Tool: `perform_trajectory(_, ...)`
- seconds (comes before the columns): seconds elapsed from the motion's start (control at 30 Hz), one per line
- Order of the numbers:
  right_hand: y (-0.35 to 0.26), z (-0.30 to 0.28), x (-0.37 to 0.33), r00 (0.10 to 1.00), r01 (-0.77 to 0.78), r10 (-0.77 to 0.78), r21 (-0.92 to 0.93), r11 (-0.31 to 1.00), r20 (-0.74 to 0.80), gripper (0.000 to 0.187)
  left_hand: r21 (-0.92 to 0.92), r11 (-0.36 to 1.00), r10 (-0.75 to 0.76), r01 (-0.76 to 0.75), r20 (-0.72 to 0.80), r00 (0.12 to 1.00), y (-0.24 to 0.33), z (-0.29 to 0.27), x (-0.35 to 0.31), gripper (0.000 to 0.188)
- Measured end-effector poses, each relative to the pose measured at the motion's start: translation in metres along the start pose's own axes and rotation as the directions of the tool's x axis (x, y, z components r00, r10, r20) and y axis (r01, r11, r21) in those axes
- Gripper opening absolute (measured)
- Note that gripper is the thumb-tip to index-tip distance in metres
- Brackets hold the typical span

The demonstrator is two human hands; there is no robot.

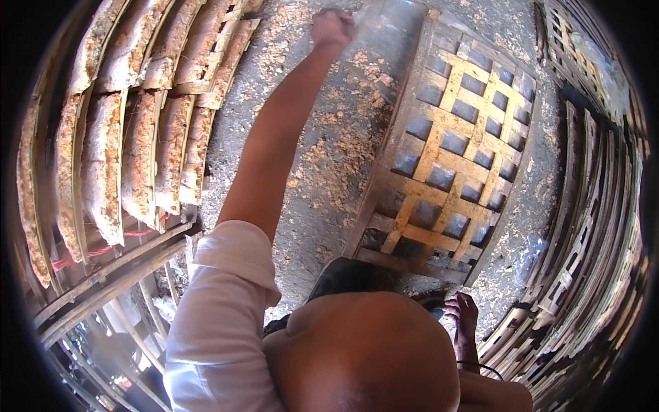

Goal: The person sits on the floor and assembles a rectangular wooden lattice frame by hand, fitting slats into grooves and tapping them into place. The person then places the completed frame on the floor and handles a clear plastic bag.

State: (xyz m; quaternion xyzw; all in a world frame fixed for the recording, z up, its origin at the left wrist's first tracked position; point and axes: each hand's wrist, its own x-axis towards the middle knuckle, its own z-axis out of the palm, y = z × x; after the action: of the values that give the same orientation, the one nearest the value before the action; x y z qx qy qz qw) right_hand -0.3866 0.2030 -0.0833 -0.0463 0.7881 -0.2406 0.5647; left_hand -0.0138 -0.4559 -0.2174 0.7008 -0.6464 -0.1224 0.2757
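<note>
My left arm, in a rolled-up white sleeve, stretches toward the far side. The left hand (334,27) is closed at the edge of a hazy, clear plastic sheet (388,31) and seems to grip it. To the right of that arm, a wooden-framed tray (454,175) of woven, yellowish bamboo slats lies on the grey floor; dark gaps show through its weave. My right hand (465,312) is low, close to the tray's near right corner. Its fingers are loosely bent and apart, with nothing visible in them.
On the left, a wooden rack (113,271) carries slatted trays bearing thick slabs (103,165) with crumbly orange-white edges. Stacked wooden frames (583,226) line the right side, with another lattice tray (573,51) at the far right. Orange crumbs (329,165) litter the floor.
</note>
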Motion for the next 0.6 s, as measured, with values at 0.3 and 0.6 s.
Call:
perform_trajectory(0.3, -0.033, -0.006, -0.007, 0.975, 0.221, -0.224, -0.161, 0.962, -0.001, 0.03, -0.123, 0.923, 0.351, -0.364, -0.118, 0.929, 0.025, -0.052, 0.053, 0.013)
perform_trajectory(0.6, -0.014, -0.019, 0.041, 0.905, 0.405, -0.424, -0.235, 0.884, -0.032, 0.039, -0.222, 0.973, 0.076, -0.067, 0.03, 0.997, 0.098, -0.132, -0.012, 0.017)
